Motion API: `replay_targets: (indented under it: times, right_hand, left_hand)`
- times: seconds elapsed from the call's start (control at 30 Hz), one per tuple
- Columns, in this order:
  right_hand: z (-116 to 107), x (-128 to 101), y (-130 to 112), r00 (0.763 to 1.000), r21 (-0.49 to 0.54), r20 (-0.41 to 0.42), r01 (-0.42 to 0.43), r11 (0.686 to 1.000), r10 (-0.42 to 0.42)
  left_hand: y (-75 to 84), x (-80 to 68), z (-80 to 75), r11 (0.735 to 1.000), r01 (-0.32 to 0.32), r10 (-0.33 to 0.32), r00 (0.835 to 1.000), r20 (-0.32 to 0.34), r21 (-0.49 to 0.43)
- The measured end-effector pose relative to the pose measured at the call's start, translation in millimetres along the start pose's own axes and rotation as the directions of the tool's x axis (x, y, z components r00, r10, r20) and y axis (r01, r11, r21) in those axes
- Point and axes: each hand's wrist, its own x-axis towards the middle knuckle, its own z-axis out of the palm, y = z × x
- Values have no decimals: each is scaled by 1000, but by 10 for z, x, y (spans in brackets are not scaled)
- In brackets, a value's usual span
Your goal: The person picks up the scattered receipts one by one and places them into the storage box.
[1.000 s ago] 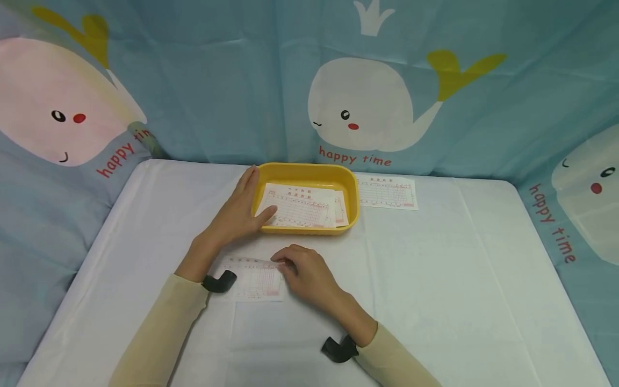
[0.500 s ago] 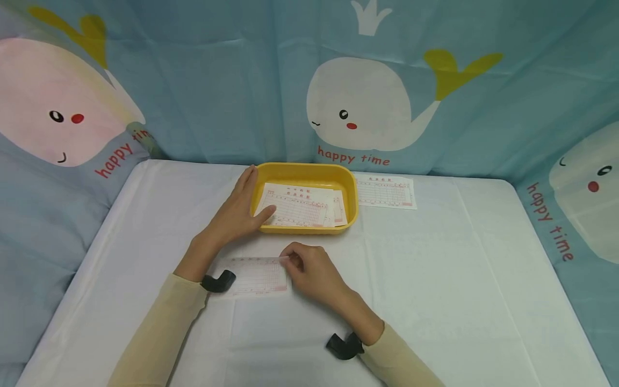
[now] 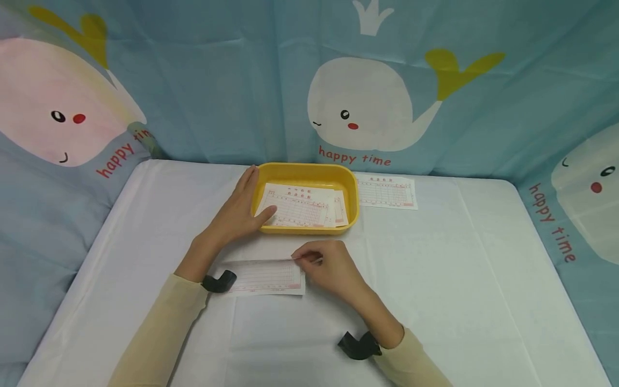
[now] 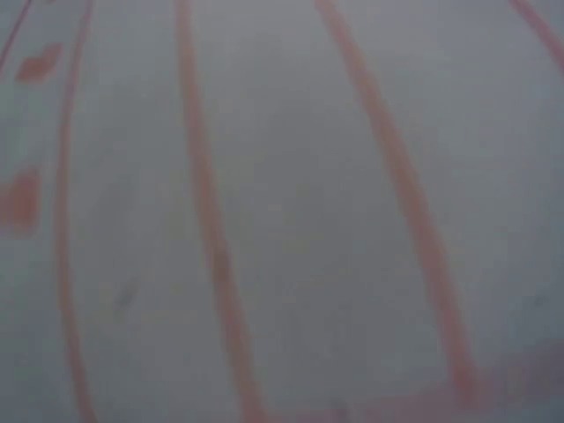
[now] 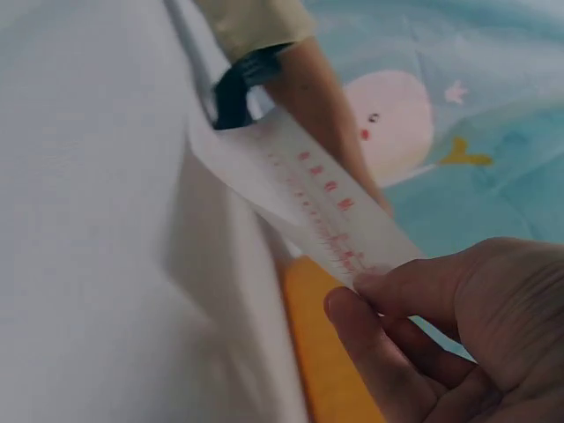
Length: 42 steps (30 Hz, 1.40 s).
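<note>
A yellow plastic tray (image 3: 309, 231) stands near the back of the table, with several red-printed receipt slips (image 3: 300, 209) lying in it. My left hand (image 3: 234, 212) rests along the tray's left end, fingers straight at the rim and thumb reaching over the slips. My right hand (image 3: 329, 269) pinches the top right corner of another receipt slip (image 3: 271, 277) between thumb and fingers, in front of the tray. That slip's left part is hidden under the left wrist and its camera. In the left wrist view, paper with red lines (image 4: 291, 211) fills the picture up close.
One more receipt slip (image 3: 387, 192) lies right of the tray, its left edge hidden by the tray. A white cloth (image 3: 459, 279) covers the table. Behind it hangs a blue curtain (image 3: 217, 80) printed with whales.
My right hand has slid rightward, drawing the pinched slip along from under the left wrist and lifting its upper edge. The left hand and tray have stayed put.
</note>
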Motion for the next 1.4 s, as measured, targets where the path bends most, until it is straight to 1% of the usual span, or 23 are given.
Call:
replay_targets:
  times: [0.17,0.37,0.43,0.53,0.63,0.77,0.83,0.93,1.0,1.17,1.4]
  right_hand:
    - [-196,-67,-45,999,27,-24,-32,999,33]
    - [-521,-95,-54,995,46,-76,-58,997,62]
    - [-622,-93,-42,992,65,-92,-76,995,81]
    - [-759,-70,-25,984,119,-119,-121,986,135]
    - [-884,-27,-1,970,150,-171,-147,978,172]
    - [-1037,75,54,952,156,-242,-154,976,189]
    - [-1100,139,85,945,152,-270,-150,977,187]
    - [-1167,234,122,938,134,-298,-141,981,176]
    - [-1191,298,135,934,102,-316,-140,985,166]
    - [-1202,455,166,928,47,-339,-147,988,154]
    - [-1183,608,210,924,64,-338,-164,984,176]
  left_hand:
    - [15,12,-15,1000,6,-6,1000,8,1]
    - [40,26,-36,1000,11,-11,1000,13,-4]
    - [34,22,-35,1000,13,-13,1000,10,-20]
    - [15,18,-16,998,11,-11,1000,3,-56]
    - [-2,14,1,998,-4,3,1000,-7,-69]
    - [-7,14,5,999,-32,31,999,-10,-33]
    - [1,13,1,999,-31,31,999,-6,-21]
    - [15,11,-5,1000,-17,17,1000,0,-1]
    - [21,9,-11,1000,-5,5,1000,3,0]
    - [16,8,-13,1000,12,-11,1000,11,-8]
    - [5,3,10,1000,25,-24,1000,16,-16]
